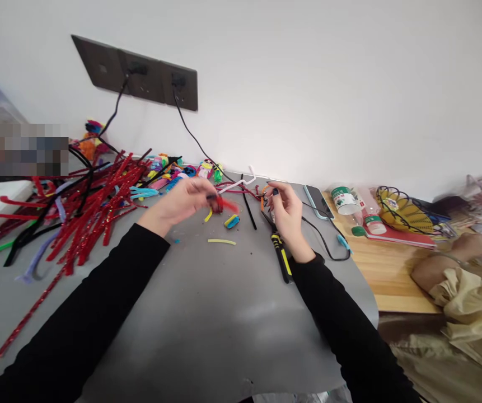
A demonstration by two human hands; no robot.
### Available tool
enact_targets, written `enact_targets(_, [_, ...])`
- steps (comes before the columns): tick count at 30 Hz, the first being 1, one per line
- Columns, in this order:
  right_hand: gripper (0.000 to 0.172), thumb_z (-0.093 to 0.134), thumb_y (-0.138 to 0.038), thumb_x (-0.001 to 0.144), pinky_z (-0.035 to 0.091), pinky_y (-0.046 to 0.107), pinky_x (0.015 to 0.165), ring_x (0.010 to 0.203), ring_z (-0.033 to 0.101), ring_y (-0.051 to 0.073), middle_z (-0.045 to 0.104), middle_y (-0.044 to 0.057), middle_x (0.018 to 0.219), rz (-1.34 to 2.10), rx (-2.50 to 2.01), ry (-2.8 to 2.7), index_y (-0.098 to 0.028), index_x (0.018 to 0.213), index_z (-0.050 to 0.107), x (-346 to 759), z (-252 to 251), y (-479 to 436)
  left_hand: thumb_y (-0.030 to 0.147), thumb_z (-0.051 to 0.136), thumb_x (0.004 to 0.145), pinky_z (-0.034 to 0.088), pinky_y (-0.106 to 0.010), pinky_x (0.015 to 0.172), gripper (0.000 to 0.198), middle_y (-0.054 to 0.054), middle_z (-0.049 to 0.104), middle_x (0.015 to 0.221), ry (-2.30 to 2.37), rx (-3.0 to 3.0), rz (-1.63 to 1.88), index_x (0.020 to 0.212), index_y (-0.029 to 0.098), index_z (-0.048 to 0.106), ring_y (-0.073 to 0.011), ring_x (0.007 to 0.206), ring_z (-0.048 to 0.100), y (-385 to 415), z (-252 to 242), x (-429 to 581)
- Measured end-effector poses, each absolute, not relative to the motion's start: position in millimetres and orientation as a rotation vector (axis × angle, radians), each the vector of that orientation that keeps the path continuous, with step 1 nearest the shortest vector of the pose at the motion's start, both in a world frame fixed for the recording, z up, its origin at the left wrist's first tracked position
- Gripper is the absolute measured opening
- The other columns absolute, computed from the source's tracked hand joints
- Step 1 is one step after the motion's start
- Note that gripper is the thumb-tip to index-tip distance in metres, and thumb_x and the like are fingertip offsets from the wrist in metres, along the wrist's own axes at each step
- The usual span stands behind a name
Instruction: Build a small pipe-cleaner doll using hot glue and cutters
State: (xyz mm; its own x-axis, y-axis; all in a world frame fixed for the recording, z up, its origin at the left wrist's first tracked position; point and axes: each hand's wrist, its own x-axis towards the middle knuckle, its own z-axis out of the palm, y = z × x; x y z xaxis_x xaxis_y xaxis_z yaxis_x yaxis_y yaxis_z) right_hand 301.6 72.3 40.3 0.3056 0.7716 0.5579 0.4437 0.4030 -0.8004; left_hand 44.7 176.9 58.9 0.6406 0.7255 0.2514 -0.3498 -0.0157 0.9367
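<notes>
My left hand (184, 202) is closed in a pinch on a short red pipe cleaner piece (224, 205), blurred by motion, just above the grey table (207, 313). My right hand (286, 215) is closed too, fingers curled near a red and black pipe cleaner bit (265, 193); what it grips is too small to name. A yellow and black tool (281, 256) lies under my right wrist. Small yellow (221, 242) and blue-yellow scraps (232, 221) lie between the hands.
A heap of red glitter pipe cleaners (85, 212) covers the left of the table, coloured pieces (169, 170) behind it. A phone (318, 201), bottles (342, 200) and a wire basket (401, 210) stand at right on a wooden table. Another person's arm (446, 268) rests there.
</notes>
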Motion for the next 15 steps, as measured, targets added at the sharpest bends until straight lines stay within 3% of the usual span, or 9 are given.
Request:
enact_targets(2, [0.023,0.051,-0.024,0.098,0.05,0.03,0.064,0.067,0.06,0.014,0.07,0.002,0.092,0.31,-1.221,-1.32,-0.023,0.115,0.066,302.1,39.9,73.7,0.032,0.1,0.066,0.062,-0.023,0.067,0.029,-0.003,0.075,0.073,0.528,1.024,1.326,0.071,0.021,0.074,-0.0143,0.067,0.072,189.6,57.2,48.6])
enact_targets(4, [0.023,0.051,-0.024,0.097,0.05,0.029,0.064,0.067,0.06,0.014,0.071,0.002,0.093,0.322,-1.225,-1.324,-0.023,0.115,0.066,301.3,39.7,74.8,0.029,0.098,0.068,0.062,-0.021,0.069,0.028,-0.003,0.075,0.073,0.65,0.907,1.451,0.07,0.021,0.071,-0.0135,0.069,0.073,194.1,55.8,47.9])
enact_targets(6, [0.024,0.051,-0.023,0.096,0.051,0.029,0.064,0.067,0.059,0.013,0.07,0.003,0.094,0.336,-1.22,-1.337,-0.022,0.114,0.067,300.1,39.7,75.5,0.031,0.102,0.061,0.062,-0.025,0.063,0.033,-0.005,0.075,0.07,0.589,1.06,1.254,0.07,0.019,0.073,-0.0163,0.066,0.073,187.2,55.8,43.3])
enact_targets(9, [0.025,0.049,-0.022,0.096,0.05,0.029,0.063,0.066,0.058,0.013,0.069,0.003,0.094,0.35,-1.214,-1.36,-0.022,0.114,0.067,299.3,40.4,75.6,0.033,0.107,0.048,0.061,-0.034,0.052,0.04,-0.011,0.075,0.066,0.284,1.444,0.454,0.063,0.018,0.074,-0.024,0.057,0.072,170.9,57.1,36.7])
enact_targets(10, [0.026,0.049,-0.022,0.096,0.05,0.029,0.063,0.066,0.058,0.013,0.069,0.003,0.095,0.349,-1.22,-1.363,-0.023,0.115,0.066,299.5,40.7,75.6,0.031,0.108,0.047,0.061,-0.035,0.051,0.039,-0.011,0.074,0.065,0.248,1.473,0.341,0.062,0.019,0.074,-0.0247,0.056,0.071,168.8,57.0,36.5])
enact_targets(12, [0.026,0.049,-0.022,0.096,0.05,0.029,0.063,0.067,0.058,0.013,0.069,0.003,0.095,0.335,-1.233,-1.359,-0.023,0.115,0.066,299.9,41.5,75.8,0.031,0.107,0.051,0.06,-0.033,0.051,0.038,-0.009,0.073,0.063,0.367,1.374,0.657,0.065,0.018,0.074,-0.0221,0.054,0.07,172.4,55.0,39.9])
enact_targets(14, [0.026,0.049,-0.021,0.096,0.051,0.029,0.064,0.069,0.058,0.014,0.069,0.003,0.095,0.325,-1.237,-1.353,-0.023,0.116,0.066,299.6,42.0,76.9,0.038,0.098,0.07,0.063,-0.027,0.065,0.031,-0.004,0.074,0.071,0.443,1.244,0.964,0.076,0.021,0.074,-0.0166,0.067,0.073,182.3,51.5,46.1])
enact_targets(15, [0.026,0.049,-0.021,0.096,0.051,0.029,0.064,0.07,0.059,0.014,0.068,0.003,0.095,0.327,-1.235,-1.355,-0.023,0.117,0.065,298.8,42.1,77.8,0.036,0.096,0.073,0.063,-0.025,0.068,0.029,-0.003,0.072,0.071,0.524,1.092,1.213,0.075,0.02,0.072,-0.015,0.068,0.073,186.8,49.9,48.9])
